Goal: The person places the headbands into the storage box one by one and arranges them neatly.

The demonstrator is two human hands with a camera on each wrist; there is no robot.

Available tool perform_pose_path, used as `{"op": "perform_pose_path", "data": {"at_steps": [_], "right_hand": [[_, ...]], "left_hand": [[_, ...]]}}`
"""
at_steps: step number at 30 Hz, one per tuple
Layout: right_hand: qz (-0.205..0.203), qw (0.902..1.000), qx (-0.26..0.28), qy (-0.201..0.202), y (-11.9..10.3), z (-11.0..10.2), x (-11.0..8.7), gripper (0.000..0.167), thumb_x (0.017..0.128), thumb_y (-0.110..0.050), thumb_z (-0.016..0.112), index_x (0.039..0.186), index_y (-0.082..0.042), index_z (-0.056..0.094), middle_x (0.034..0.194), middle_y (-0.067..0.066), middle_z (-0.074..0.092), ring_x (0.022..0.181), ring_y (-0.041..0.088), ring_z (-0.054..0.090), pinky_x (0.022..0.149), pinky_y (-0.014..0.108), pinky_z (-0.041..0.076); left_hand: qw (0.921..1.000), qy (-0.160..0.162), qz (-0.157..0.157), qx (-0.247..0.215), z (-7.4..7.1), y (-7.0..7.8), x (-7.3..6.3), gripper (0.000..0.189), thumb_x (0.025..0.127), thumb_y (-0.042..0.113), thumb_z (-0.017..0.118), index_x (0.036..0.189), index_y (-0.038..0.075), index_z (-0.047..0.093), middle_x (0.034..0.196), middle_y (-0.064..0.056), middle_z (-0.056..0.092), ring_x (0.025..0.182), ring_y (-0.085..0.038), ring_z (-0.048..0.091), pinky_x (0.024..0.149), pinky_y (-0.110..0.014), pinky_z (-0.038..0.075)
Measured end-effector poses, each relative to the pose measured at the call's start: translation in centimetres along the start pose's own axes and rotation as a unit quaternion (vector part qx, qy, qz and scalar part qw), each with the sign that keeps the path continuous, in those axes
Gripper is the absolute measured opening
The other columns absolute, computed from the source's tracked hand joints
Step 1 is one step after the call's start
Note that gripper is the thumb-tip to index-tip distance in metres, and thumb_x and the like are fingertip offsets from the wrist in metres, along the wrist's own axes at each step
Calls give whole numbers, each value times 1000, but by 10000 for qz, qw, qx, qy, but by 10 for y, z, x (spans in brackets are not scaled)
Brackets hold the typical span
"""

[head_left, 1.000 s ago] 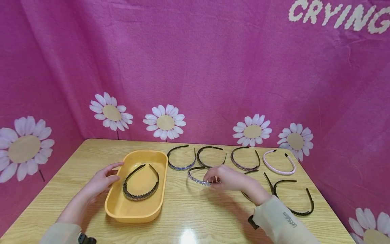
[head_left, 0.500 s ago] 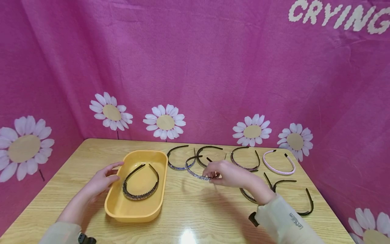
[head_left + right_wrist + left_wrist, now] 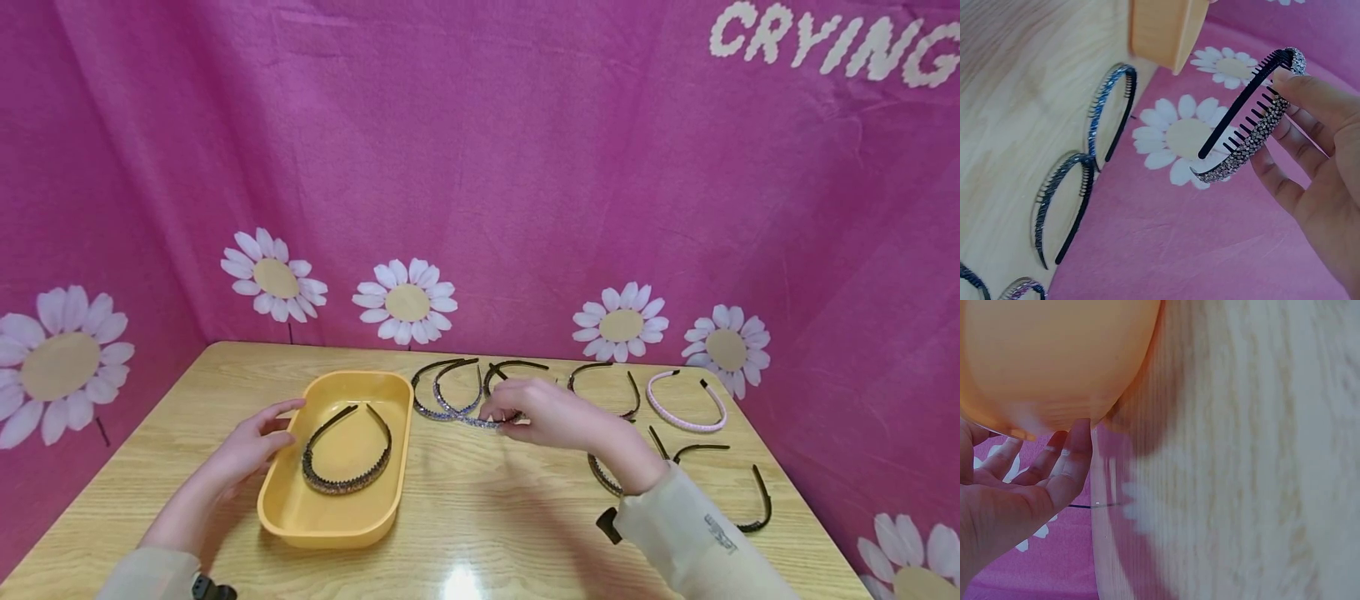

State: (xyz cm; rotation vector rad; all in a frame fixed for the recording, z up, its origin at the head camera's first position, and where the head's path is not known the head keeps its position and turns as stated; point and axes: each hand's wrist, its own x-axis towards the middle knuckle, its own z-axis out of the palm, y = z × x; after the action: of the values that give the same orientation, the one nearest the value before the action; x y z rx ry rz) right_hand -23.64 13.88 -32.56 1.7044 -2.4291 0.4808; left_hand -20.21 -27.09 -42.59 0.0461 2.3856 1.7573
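Observation:
My right hand (image 3: pixel 558 417) pinches a silver, rhinestone-covered headband (image 3: pixel 1247 147) between thumb and fingers, held above the table. In the right wrist view, its black inner teeth and one tip show. From the head view it overlaps a blue sparkly headband (image 3: pixel 427 412) on the table. At the left, my left hand (image 3: pixel 247 450) rests against the side of a yellow tray (image 3: pixel 330 540), fingertips touching its outer wall in the left wrist view. Inside that tray lies a dark headband (image 3: pixel 345 485) with brownish stones.
Along the table's back lie a black headband (image 3: pixel 534 363), a dark purple one (image 3: pixel 633 410) and a pink one (image 3: pixel 693 427). More dark headbands, such as a black one (image 3: pixel 756 525), lie partly hidden under my right forearm. A pink curtain with daisies (image 3: pixel 407 300) borders the table.
My right hand has lifted the silver headband from the table and carried it back and slightly left, turning it toward the blue headband. My left hand and the tray stay put.

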Motion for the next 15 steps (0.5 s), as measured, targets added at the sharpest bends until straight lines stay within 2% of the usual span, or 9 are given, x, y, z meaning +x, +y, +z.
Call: {"op": "perform_pose_path", "data": {"at_steps": [7, 15], "right_hand": [[-64, 9992, -385, 54, -10, -6, 14, 20, 82, -5, 69, 100, -14, 70, 85, -6, 61, 78, 5, 54, 70, 16, 47], [-105, 9985, -498, 196, -21, -9, 28, 21, 82, -6, 69, 101, -16, 70, 97, -7, 64, 88, 5, 59, 77, 17, 50]], "left_hand": [[9999, 22, -104, -23, 1, 0, 0, 58, 93, 5, 44, 148, 3, 24, 136, -35, 35, 107, -28, 55, 82, -41, 55], [9999, 57, -115, -28, 2, 1, -1, 59, 92, 5, 45, 147, 2, 24, 136, -35, 35, 106, -27, 55, 81, -41, 55]]}}
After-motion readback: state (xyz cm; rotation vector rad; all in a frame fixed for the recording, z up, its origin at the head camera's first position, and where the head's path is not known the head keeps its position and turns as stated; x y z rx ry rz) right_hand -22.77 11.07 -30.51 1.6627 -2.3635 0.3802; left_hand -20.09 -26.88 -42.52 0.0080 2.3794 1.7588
